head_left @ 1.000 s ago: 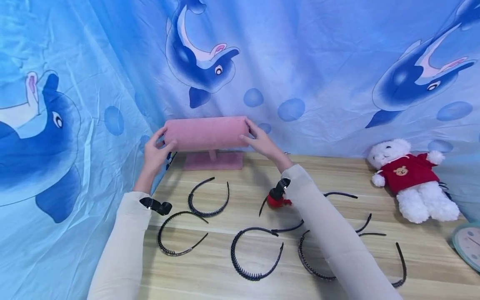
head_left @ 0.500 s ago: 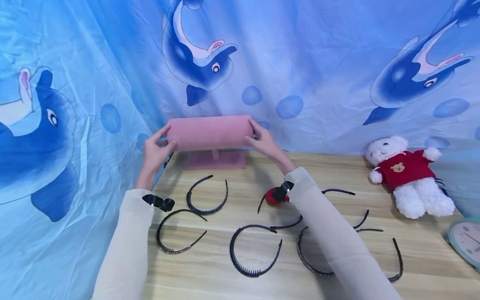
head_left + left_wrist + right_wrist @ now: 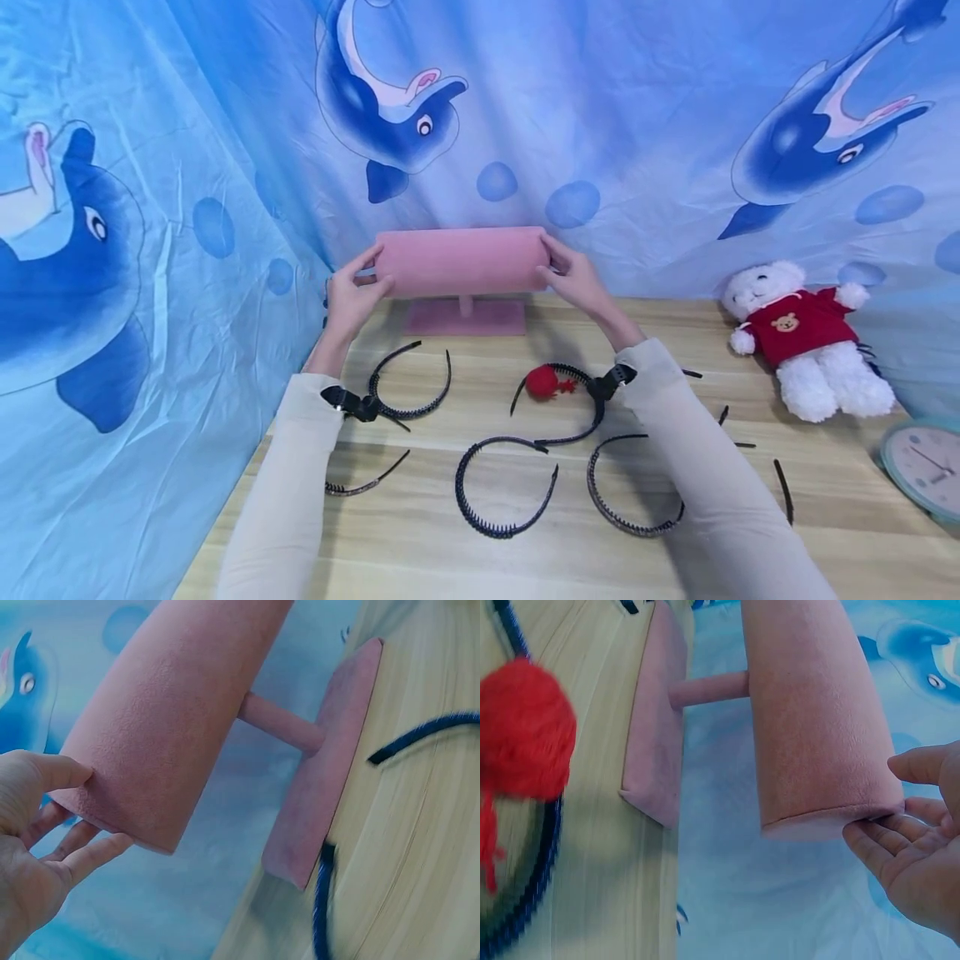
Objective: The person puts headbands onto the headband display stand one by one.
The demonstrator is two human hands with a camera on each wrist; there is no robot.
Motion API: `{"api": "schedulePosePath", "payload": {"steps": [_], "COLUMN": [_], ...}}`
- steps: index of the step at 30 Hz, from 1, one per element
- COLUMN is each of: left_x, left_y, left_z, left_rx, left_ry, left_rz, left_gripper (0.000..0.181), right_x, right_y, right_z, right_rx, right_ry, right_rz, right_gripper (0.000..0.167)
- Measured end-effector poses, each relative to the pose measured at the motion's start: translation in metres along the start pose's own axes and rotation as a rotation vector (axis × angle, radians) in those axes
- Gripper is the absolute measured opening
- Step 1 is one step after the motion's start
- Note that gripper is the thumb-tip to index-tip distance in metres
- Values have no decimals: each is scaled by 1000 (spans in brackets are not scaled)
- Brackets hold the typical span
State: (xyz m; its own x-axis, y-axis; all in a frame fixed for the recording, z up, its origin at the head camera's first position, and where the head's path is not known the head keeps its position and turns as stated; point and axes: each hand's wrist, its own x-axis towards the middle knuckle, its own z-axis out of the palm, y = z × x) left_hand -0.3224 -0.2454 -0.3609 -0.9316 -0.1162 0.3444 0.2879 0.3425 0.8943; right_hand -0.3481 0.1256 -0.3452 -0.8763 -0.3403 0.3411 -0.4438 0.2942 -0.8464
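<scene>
Black headbands (image 3: 491, 529) lie on the bench (image 3: 420, 542), a red pompom (image 3: 542, 382) on one. Beyond them, the left hand (image 3: 351, 293) and right hand (image 3: 576, 279) pinch opposite ends of the pink stand (image 3: 462, 261) near the bench's back edge; behind hangs a blue curtain (image 3: 622, 108).

Off-white long sleeves (image 3: 276, 492), black wrist straps (image 3: 624, 374)

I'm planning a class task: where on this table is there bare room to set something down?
Bare tabletop shows between the pink stand and the plush toy, partly below the right arm, and in front of the headbands, between both sleeves. The middle is crowded with headbands, a red pompom among them.
</scene>
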Motion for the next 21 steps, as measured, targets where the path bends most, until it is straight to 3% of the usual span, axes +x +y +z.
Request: {"api": "schedulePosePath", "payload": {"steps": [4,8,21], "left_x": [1,-2,-5], "left_y": [5,11,20], "left_z": [21,40,97], "left_rx": [-4,18,-23], "left_ry": [-20,-26,-94], "left_rz": [13,66,157], "left_gripper": [58,56,54], "right_x": [-11,-24,-59], "right_y": [4,6,18], "right_z": [-21,-40,-90], "right_rx": [-7,-7,-125], "right_ry": [5,21,123], "right_rz": [40,84,48], "right_gripper": [63,61,58]}}
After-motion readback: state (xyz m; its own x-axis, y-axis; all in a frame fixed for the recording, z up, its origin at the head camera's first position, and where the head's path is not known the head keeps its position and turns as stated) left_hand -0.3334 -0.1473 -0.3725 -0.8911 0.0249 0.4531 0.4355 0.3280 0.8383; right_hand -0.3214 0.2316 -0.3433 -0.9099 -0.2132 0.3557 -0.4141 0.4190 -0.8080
